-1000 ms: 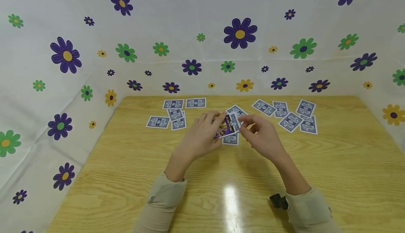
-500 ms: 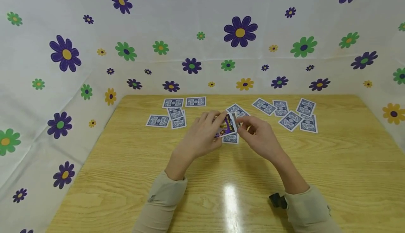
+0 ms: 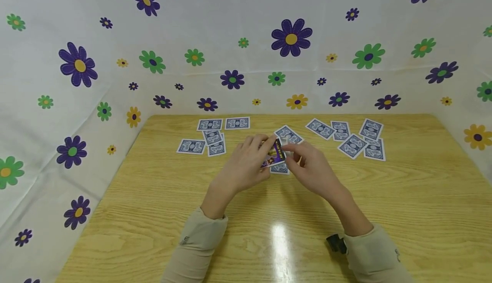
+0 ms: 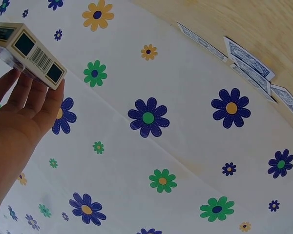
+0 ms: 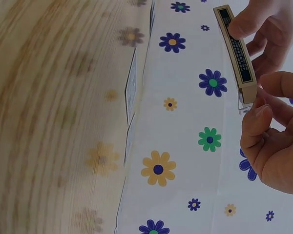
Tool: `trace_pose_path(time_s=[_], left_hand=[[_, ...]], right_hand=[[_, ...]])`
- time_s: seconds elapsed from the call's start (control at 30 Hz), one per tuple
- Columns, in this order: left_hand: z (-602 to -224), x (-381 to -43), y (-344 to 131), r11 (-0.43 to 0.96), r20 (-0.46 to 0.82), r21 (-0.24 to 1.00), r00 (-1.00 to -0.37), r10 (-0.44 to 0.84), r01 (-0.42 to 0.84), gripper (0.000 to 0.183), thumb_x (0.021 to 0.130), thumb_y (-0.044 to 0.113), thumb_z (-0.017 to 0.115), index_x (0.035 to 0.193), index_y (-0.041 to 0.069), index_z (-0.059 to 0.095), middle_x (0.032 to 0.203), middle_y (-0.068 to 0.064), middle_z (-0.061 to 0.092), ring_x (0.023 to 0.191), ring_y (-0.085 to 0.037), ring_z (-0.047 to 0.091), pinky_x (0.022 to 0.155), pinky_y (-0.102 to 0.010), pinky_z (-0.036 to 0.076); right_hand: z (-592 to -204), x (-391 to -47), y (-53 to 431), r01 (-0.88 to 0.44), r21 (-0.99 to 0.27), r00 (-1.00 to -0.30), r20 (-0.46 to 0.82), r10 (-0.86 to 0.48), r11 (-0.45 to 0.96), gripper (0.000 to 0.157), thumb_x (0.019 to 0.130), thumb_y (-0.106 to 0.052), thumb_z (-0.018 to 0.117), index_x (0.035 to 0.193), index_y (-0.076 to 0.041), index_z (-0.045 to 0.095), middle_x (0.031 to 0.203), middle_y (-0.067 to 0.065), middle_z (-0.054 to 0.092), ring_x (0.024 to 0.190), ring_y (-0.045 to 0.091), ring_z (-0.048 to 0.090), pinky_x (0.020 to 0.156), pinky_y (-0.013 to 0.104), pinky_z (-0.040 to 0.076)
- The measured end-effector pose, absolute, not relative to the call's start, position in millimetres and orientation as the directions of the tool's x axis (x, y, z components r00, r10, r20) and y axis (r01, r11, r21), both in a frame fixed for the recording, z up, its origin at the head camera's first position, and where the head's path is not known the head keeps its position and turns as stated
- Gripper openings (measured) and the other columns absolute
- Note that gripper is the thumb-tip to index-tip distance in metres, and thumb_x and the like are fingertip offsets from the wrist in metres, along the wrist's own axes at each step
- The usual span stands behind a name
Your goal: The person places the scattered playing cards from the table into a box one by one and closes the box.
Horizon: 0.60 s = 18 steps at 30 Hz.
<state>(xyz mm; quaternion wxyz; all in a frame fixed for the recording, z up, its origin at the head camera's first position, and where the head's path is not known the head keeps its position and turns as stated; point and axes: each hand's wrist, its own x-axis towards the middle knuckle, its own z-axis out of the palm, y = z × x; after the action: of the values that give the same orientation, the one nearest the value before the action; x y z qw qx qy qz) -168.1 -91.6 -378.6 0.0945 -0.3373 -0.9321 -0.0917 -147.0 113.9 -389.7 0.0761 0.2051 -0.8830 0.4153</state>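
My left hand (image 3: 246, 163) grips a small playing card box (image 3: 273, 153) above the middle of the table, its purple printed face up. In the left wrist view the closed end of the box (image 4: 39, 53) shows a barcode between dark squares, with the fingers wrapped underneath. My right hand (image 3: 313, 170) is at the other end, thumb and curled forefinger pinching at the white flap (image 5: 244, 105) there. The right wrist view shows the narrow side of the box with the left thumb pressed on it. What lies inside the box is hidden.
Face-down blue-backed cards lie on the wooden table (image 3: 184, 197): a left group (image 3: 192, 146), a right group (image 3: 352, 146), and a card (image 3: 289, 134) behind the box. Another card (image 3: 279, 169) lies partly under the box in this view. A flowered cloth (image 3: 246, 61) stands behind.
My right hand has moved left, closer against the box's end, and less of the white part there shows. The left hand has kept its hold on the box.
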Motion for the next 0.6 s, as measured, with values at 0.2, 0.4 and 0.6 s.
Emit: trace_pose_path(time_s=[0.2,0.4,0.6], left_hand=[[-376,-168,-91,0.756,0.233,0.123,-0.759,0.607,0.643,0.079,0.083,0.017,0.073,0.152,0.008,0.036,0.139,-0.014,0.049,0.126,-0.03,0.048,0.101,-0.045,0.047],[-375,-169,-92,0.758,0.243,0.143,-0.765,0.596,0.636,0.078,0.083,0.018,0.072,0.152,0.009,0.037,0.139,-0.014,0.049,0.126,-0.031,0.049,0.103,-0.047,0.046],[-375,-170,-95,0.771,0.243,0.138,-0.776,0.583,0.622,0.076,0.083,0.02,0.071,0.151,0.008,0.039,0.138,-0.014,0.049,0.125,-0.032,0.049,0.101,-0.047,0.047]], right_hand=[[-389,-146,116,-0.425,-0.702,-0.905,0.307,-0.295,0.572,0.031,0.096,-0.008,0.06,0.125,-0.003,0.067,0.086,0.005,0.058,0.066,0.016,0.049,0.057,0.025,0.044],[-386,-149,126,-0.39,-0.727,-0.921,0.305,-0.243,0.565,0.036,0.096,-0.008,0.06,0.131,-0.002,0.061,0.091,0.009,0.058,0.061,0.018,0.049,0.052,0.025,0.043],[-390,-160,151,-0.3,-0.749,-0.953,0.258,-0.157,0.591,0.041,0.097,-0.01,0.056,0.136,0.0,0.055,0.112,0.019,0.061,0.09,0.032,0.062,0.069,0.038,0.053]])
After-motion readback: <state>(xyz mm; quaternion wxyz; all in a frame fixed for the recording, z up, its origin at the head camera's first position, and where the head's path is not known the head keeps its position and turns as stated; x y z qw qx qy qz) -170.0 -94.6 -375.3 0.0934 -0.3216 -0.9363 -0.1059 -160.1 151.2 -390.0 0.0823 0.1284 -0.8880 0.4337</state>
